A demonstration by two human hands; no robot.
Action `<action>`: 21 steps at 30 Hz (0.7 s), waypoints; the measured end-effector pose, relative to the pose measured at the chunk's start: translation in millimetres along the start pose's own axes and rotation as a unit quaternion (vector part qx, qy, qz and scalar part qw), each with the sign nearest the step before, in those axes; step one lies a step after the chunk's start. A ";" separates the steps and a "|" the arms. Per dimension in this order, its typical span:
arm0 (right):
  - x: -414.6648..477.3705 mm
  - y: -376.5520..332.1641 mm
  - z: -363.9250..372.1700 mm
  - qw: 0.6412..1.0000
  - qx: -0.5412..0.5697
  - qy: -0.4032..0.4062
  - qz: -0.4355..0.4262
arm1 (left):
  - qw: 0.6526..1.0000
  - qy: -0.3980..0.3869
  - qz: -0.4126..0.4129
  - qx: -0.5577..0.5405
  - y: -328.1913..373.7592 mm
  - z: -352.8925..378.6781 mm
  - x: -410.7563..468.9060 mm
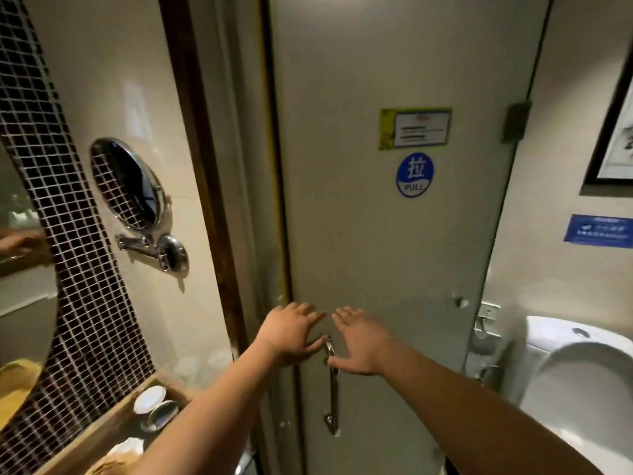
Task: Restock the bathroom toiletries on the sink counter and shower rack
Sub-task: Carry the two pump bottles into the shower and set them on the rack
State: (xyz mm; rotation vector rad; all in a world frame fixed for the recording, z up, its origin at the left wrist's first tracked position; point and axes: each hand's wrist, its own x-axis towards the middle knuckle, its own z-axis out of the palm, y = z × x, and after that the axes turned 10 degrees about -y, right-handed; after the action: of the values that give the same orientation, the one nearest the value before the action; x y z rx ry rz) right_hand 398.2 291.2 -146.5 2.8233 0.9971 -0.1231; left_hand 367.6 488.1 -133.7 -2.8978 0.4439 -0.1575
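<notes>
A frosted glass shower door (394, 234) fills the middle of the view, with a round blue PULL sticker (415, 174) on it. A vertical chrome handle (332, 385) runs down its left edge. My left hand (291, 332) is spread flat with its thumb by the top of the handle. My right hand (359, 341) is also spread, its thumb touching the handle from the right. Neither hand holds anything. At the lower left, a wooden tray (113, 423) on the sink counter carries a white lidded cup (149, 398) and a foil-topped cup (161, 414).
A round chrome swivel mirror (128, 186) juts from the left wall beside a dark mosaic strip (72, 234). A white toilet (579, 382) stands at the right, under a blue wall sign (597, 230) and a framed picture (616, 132).
</notes>
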 end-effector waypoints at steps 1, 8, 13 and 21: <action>-0.2 0.9 -1.3 1.000 0.004 -0.001 0.006 | 1.000 -0.004 0.001 -0.003 1.2 -0.5 5.4; 3.7 -10.6 9.3 0.994 0.076 -0.020 0.075 | 0.998 -0.055 -0.001 -0.027 10.2 18.4 26.4; 13.0 -14.3 32.0 0.979 0.133 -0.084 0.128 | 0.993 -0.109 0.016 -0.044 16.9 45.7 39.0; 38.7 -5.8 71.9 0.949 0.263 -0.107 0.136 | 0.983 -0.169 0.044 -0.056 44.4 75.7 61.2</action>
State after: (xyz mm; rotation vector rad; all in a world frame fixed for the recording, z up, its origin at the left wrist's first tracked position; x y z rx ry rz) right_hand 422.5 307.9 -222.9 3.2823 0.5827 -0.7486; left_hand 423.3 442.0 -212.5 -2.9223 0.5294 0.3806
